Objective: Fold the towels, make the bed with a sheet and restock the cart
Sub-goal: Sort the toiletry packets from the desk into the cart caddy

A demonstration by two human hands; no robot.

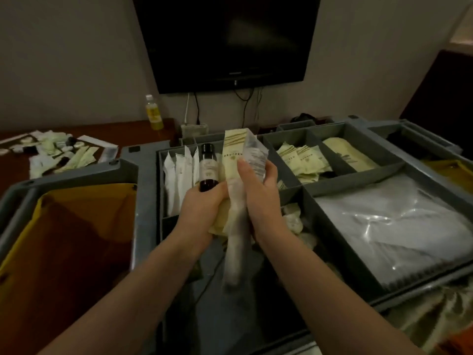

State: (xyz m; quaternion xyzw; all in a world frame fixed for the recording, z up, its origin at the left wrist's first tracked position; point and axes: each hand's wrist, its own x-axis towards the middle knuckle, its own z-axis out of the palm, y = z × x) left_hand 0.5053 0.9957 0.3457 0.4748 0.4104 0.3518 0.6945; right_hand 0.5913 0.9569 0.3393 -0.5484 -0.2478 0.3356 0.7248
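Restocking under way, with the cart part-filled and both hands full.

At mid-frame the left hand (pixel 202 201) is curled round the base of a small dark bottle (pixel 208 165), and the right hand (pixel 258 190) clasps a bunch of cream sachets (pixel 233 155) against it, all held above the grey cart (pixel 146 226). Its compartments already hold white packets (pixel 176 175) left of the hands, more cream packs (pixel 299 157) to their upper right, and a plastic-wrapped bundle (pixel 384 226) at right. A heap of loose amenities (pixel 58 152) lies on the surface (pixel 10 175) at upper left — likely stock yet to be moved. No towels or bed are in view, so those steps cannot be judged.
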